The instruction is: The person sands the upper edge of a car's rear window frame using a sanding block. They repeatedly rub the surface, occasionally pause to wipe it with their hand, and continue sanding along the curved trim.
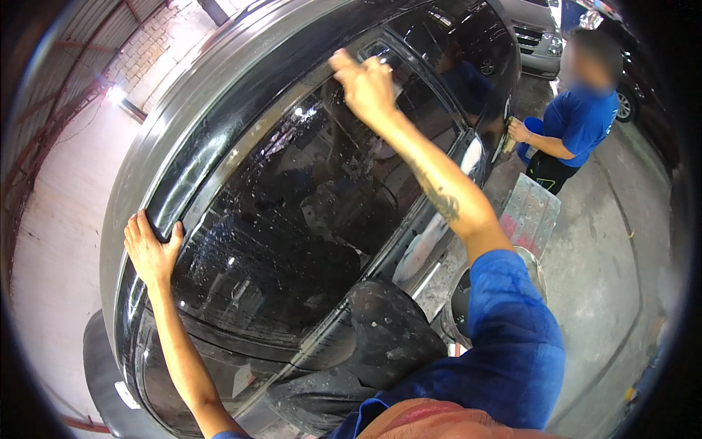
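Observation:
A black car (292, 219) with a wet, speckled side window fills the middle of the view. My left hand (153, 252) rests on the roof edge (194, 164) at the left, fingers and thumb spread, holding nothing. My right arm stretches up across the window (285, 227). Near the far upper corner of the glass, my right hand (364, 86) is at the window frame with its fingers curled. A pale edge shows beside its fingers, but I cannot make out what is in it. My knee in dark trousers (387, 318) is close to the car's side.
A co-worker in a blue shirt (581, 128) stands at the far right, with a yellowish item and a blue bucket (532, 132). A perforated metal platform (530, 208) stands between us. A cable (632, 249) lies on the concrete floor. Another car (537, 44) is parked behind.

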A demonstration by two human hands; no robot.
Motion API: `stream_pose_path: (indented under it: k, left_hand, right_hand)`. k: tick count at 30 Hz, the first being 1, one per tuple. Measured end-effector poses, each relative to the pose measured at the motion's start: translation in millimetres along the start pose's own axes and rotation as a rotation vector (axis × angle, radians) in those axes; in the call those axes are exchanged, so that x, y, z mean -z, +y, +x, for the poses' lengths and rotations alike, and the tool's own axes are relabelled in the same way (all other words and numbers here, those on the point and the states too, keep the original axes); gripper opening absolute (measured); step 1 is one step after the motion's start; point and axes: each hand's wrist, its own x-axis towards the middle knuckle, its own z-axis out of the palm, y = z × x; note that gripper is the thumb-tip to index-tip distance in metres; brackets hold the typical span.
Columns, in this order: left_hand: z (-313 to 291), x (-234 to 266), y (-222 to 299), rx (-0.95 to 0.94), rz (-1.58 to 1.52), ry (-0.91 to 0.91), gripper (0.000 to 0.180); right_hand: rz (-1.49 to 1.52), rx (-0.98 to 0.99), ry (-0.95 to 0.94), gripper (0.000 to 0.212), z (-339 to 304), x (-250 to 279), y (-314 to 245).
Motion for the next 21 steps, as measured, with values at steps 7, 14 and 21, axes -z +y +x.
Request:
stream_pose_path:
  k: [7, 14, 21]
  left_hand:
    - [-1, 1, 1, -0.012, 0.001, -0.002, 0.079]
    - [-1, 0, 1, -0.010, 0.003, 0.009, 0.078]
    - [-2, -2, -2, -0.030, 0.005, 0.025, 0.078]
  right_hand:
    - [-0.090, 0.092, -0.054, 0.028, 0, 5, 2]
    - [-0.068, 0.177, -0.008, 0.026, 6, -6, 41]
    - [-0.194, 0.066, -0.018, 0.029, 15, -10, 80]
